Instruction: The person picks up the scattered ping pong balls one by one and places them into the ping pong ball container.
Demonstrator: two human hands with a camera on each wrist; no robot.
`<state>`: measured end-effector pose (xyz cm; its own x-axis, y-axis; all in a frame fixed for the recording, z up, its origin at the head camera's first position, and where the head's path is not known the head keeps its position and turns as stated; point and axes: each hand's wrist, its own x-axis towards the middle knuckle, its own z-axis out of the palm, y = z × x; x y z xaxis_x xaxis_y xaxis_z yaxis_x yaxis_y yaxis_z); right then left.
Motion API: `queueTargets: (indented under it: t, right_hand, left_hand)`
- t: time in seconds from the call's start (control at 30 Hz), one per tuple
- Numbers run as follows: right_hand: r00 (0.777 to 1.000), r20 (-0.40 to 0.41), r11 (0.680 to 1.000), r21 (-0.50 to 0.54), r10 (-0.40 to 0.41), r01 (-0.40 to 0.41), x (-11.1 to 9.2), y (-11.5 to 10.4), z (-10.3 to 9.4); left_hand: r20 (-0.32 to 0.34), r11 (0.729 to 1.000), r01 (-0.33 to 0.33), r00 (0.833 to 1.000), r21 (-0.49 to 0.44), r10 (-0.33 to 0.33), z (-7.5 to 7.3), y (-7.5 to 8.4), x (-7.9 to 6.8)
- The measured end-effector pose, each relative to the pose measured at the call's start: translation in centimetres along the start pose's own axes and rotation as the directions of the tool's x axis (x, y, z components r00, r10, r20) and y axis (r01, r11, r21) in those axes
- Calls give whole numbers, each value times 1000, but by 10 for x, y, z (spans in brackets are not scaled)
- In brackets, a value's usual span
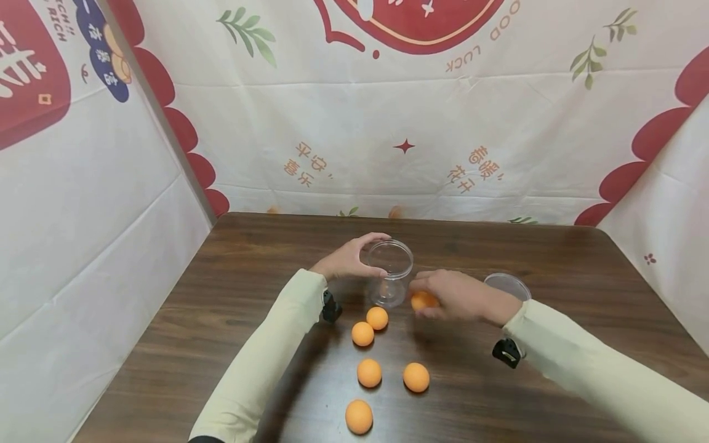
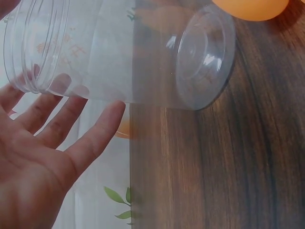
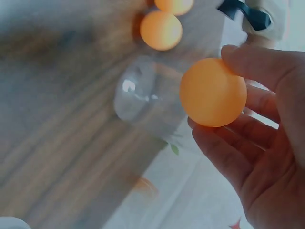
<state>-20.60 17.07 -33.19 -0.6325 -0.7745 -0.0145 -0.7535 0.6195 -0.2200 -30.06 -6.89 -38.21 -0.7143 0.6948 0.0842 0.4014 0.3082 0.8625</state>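
A clear plastic jar (image 1: 389,289) stands upright on the table, its open mouth facing up. My left hand (image 1: 348,258) holds it near the rim, thumb in front and fingers round the far side. In the left wrist view, fingertips of the left hand (image 2: 57,138) touch the clear wall, and no ball is seen inside. Just right of the jar, my right hand (image 1: 456,294) pinches an orange ping-pong ball (image 3: 213,92) between thumb and fingers. The right wrist view shows this ball lifted off the table, with the jar's base (image 3: 136,93) behind it.
Several loose orange balls lie in front of the jar, the closest one (image 1: 377,318) beside its base and another (image 1: 359,417) near the front. A clear round lid (image 1: 507,284) lies beyond the right forearm. Printed cloth (image 1: 354,123) hangs behind the wooden table (image 1: 221,307).
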Motion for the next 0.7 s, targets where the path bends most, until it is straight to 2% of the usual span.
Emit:
queueTargets:
  t: [0.43, 0.57, 0.7]
  right_hand:
    - [990, -128, 998, -7, 61, -62, 16, 14, -31]
    - [979, -199, 999, -2, 46, -47, 24, 17, -34]
    - [972, -230, 999, 3, 43, -44, 32, 18, -30]
  left_hand:
    - [-4, 997, -48, 999, 53, 48, -3, -4, -4]
    - [15, 997, -43, 999, 60, 42, -3, -5, -4]
    - [22, 998, -41, 999, 57, 40, -3, -7, -4]
